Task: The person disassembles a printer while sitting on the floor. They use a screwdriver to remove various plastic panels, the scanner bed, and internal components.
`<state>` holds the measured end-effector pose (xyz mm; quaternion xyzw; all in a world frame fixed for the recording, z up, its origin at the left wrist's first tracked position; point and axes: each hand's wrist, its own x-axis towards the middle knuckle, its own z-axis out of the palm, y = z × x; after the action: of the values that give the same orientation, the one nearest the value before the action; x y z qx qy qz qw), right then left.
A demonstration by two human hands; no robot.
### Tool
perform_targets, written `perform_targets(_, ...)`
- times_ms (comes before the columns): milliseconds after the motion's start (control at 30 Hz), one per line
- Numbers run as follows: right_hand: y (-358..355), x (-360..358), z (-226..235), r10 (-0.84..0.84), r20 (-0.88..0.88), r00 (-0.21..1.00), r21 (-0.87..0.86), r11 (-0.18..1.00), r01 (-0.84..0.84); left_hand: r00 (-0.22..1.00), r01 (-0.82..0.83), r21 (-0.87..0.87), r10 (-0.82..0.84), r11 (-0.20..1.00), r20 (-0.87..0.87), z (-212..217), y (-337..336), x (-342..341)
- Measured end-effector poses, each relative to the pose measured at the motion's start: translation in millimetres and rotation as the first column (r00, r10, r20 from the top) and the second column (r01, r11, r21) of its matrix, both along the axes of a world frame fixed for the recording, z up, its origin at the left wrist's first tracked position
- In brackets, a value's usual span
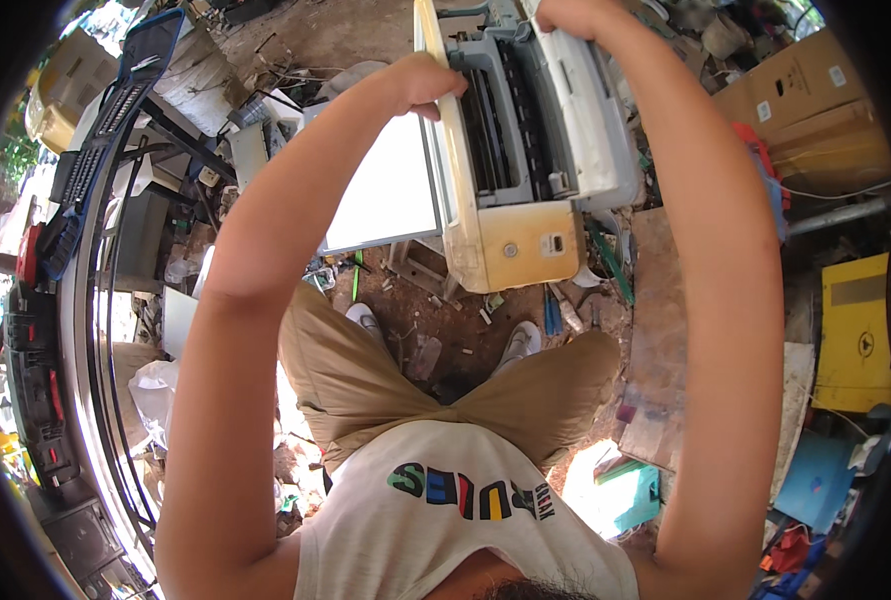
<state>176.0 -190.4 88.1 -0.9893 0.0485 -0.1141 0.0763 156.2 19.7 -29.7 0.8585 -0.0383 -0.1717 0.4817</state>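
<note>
A yellowed, off-white printer [525,245] is tipped up in front of me, its inside showing dark rollers and a grey frame. My left hand [427,84] is closed round its left side wall, thumb and fingertips over the edge. My right hand [577,16] is closed on the far end of the pale grey cover [590,110] at the printer's right; its fingertips are partly cut off by the picture's upper edge. Against the left side of the printer, under my left forearm, is a bright white flat panel [385,185] with a grey rim. Whether it is joined to the printer cannot be seen.
Scrap litters the dirt floor between my feet, with screwdriver-like blue handles [553,312] and a green strip [610,262] by the printer. To the right are a wooden board [660,330], a cardboard box [805,110] and a yellow case [853,335]. A metal frame [90,330] stands left.
</note>
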Motion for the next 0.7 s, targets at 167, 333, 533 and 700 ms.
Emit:
perform_targets(167, -2, 30, -11, 0.003, -0.138, 0.99, -0.009, 1.0, -0.004, 0.998, -0.03, 0.073, 0.025, 0.997, 0.063, -14, -3, 23)
perform_targets(333, 6, 51, -20, 0.025, -0.091, 0.996, -0.072, 0.997, -0.032, 0.995, -0.066, 0.006, 0.065, 0.998, 0.079, -38, 3, 52)
perform_targets(533, -68, 47, -61, 0.383, -0.06, 0.922, 0.285, 0.892, -0.352, 0.99, -0.055, 0.386, 0.001, 0.921, 0.139, -40, -61, 41)
perform_targets(700, -67, -36, -71, 0.355, -0.029, 0.934, 0.349, 0.88, -0.323, 0.99, 0.044, 0.477, -0.103, 0.878, 0.099, -42, -57, 64)
